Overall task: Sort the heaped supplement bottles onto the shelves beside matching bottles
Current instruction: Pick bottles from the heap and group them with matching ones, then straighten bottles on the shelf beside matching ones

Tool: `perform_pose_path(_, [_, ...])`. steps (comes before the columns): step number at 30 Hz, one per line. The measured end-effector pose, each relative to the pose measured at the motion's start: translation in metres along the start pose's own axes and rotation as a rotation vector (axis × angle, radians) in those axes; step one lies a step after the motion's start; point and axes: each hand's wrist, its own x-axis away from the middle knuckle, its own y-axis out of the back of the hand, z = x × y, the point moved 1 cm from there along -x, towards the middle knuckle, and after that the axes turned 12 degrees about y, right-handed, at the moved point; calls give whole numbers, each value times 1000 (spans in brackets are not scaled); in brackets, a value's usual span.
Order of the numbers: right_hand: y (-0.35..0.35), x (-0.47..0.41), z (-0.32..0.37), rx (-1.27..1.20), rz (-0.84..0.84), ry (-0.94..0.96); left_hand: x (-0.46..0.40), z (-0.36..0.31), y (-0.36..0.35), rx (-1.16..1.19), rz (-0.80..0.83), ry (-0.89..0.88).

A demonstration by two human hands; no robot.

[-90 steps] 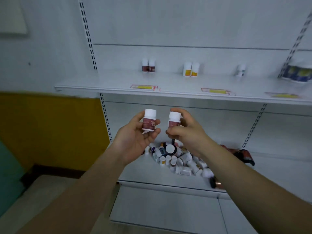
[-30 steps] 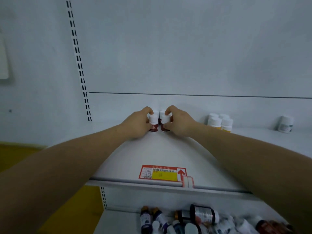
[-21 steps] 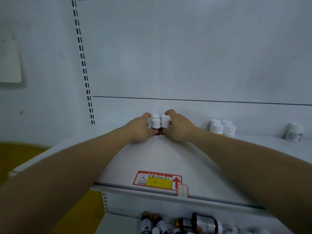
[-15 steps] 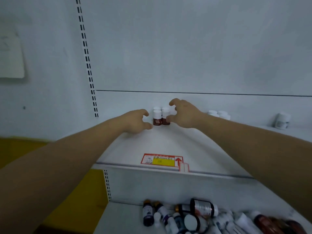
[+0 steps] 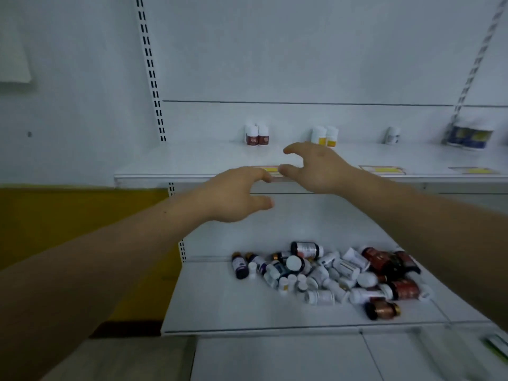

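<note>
both hands, left hand [image 5: 233, 196] and right hand [image 5: 316, 169], have let go and pulled back, fingers spread, empty. the red bottles [image 5: 257, 134] now stand at the top shelf's [image 5: 192, 163] back-left (four together). the heap [image 5: 330, 276] on the lower shelf [image 5: 220, 303] is next.

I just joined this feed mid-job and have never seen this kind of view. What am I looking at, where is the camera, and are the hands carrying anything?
There is no machine here: a person wears one wide-angle camera on the head, looking forward and down along bare forearms. The left hand and right hand are both open and hold nothing, hanging in front of the upper shelf. On that shelf stand red-labelled bottles, yellow-labelled bottles, a lone white bottle and blue and yellow tubs, blurred. On the lower shelf lies the heap of mixed bottles, waiting to be sorted.
</note>
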Motion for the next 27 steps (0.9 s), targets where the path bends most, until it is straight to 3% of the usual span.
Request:
perform_pose_path(6, [-14,74,-5,43,-4,-20,14,0,-81,-9,218,-10])
perform_pose_path(12, [-65,111,-53,19,209,-98,-7,12,-171,25,424,36])
perform_pose_path(16, [-113,114,-102,-83,302,-154,-37,20,-224,6,541,175])
perform_pose_path(20, [-176,109,-160,-155,440,-174,-81,36,-278,58,558,324])
perform_pose_path(27, [-302,103,-229,-181,641,-143,-145,72,-382,31,409,363])
